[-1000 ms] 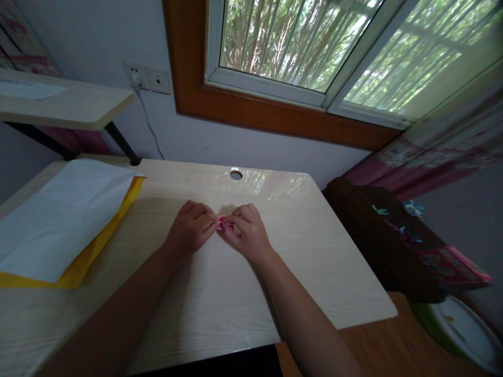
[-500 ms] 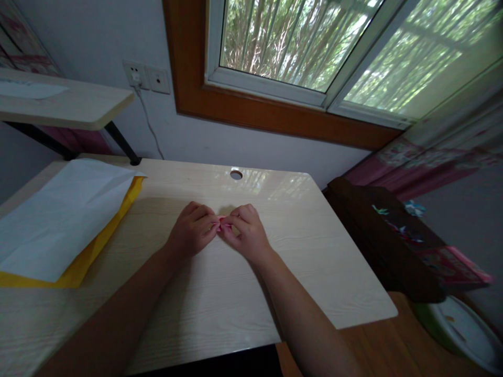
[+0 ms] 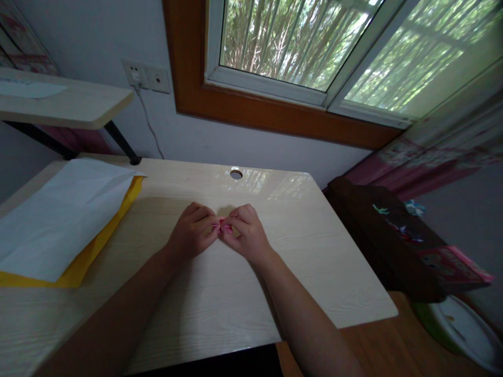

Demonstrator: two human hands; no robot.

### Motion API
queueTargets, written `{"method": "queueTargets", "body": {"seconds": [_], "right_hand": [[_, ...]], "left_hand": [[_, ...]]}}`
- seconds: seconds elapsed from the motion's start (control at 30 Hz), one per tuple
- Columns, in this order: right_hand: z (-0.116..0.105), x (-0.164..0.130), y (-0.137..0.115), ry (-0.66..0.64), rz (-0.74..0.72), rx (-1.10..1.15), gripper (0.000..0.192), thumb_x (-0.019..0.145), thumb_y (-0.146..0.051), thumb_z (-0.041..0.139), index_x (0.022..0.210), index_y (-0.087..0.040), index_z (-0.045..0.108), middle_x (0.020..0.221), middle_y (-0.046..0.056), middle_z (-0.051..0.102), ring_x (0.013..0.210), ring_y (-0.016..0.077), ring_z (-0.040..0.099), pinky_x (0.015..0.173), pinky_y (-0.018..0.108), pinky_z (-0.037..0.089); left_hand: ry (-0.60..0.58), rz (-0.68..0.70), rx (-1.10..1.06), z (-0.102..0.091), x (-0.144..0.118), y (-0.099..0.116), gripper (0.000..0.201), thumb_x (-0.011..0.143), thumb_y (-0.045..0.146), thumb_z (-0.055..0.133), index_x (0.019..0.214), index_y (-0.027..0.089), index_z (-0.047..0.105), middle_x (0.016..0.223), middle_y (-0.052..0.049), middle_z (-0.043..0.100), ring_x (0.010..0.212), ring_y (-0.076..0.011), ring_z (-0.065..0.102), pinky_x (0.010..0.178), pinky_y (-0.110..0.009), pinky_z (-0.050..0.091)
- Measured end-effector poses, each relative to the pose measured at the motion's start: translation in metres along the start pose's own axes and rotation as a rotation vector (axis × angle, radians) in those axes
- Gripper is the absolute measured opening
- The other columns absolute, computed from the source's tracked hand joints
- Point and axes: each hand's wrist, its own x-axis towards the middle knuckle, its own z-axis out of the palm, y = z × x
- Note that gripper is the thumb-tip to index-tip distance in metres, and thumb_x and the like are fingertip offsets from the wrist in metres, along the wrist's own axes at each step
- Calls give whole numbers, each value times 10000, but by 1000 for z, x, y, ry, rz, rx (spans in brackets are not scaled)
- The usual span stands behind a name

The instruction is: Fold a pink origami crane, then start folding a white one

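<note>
Between my fingertips is a small piece of folded pink paper [image 3: 220, 226], mostly covered by the fingers. My left hand [image 3: 193, 229] pinches its left side, closed with thumb and forefinger together. On the other side my right hand [image 3: 245, 230] grips it in a similar pinch. Both hands are close together, over the middle of the pale wooden desk [image 3: 228, 303]. The paper's exact folded shape is hidden.
White sheets [image 3: 70, 209] lie over yellow paper [image 3: 94, 254] on the desk's left. A raised shelf [image 3: 94, 107] stands behind them. A round cable hole [image 3: 236, 174] is near the back edge. Right of the desk is a dark cabinet [image 3: 377, 235] with small colourful items.
Both hands stay in nearly the same place. The pink paper between the fingertips has shifted slightly, and the fingers have moved a little around it.
</note>
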Motion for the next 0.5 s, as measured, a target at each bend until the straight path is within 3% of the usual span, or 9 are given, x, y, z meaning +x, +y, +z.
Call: {"method": "queueTargets", "body": {"seconds": [0.3, 0.5], "right_hand": [[0, -2, 4, 22, 70, -46, 73, 857, -285, 722, 898, -231, 695, 878, 54, 609, 869, 223, 541, 775, 387, 451], [-1, -3, 6, 20, 89, -36, 94, 857, -298, 727, 925, -238, 702, 898, 58, 613, 883, 226, 543, 785, 395, 455]], "left_hand": [[16, 1, 45, -3, 2, -6, 142, 886, 163, 678, 1011, 228, 697, 871, -32, 669, 846, -202, 549, 830, -369, 478], [24, -17, 26, -3, 1, -9, 99, 889, 176, 683, 965, 234, 706, 858, -27, 681, 834, -197, 553, 821, -370, 480]]}}
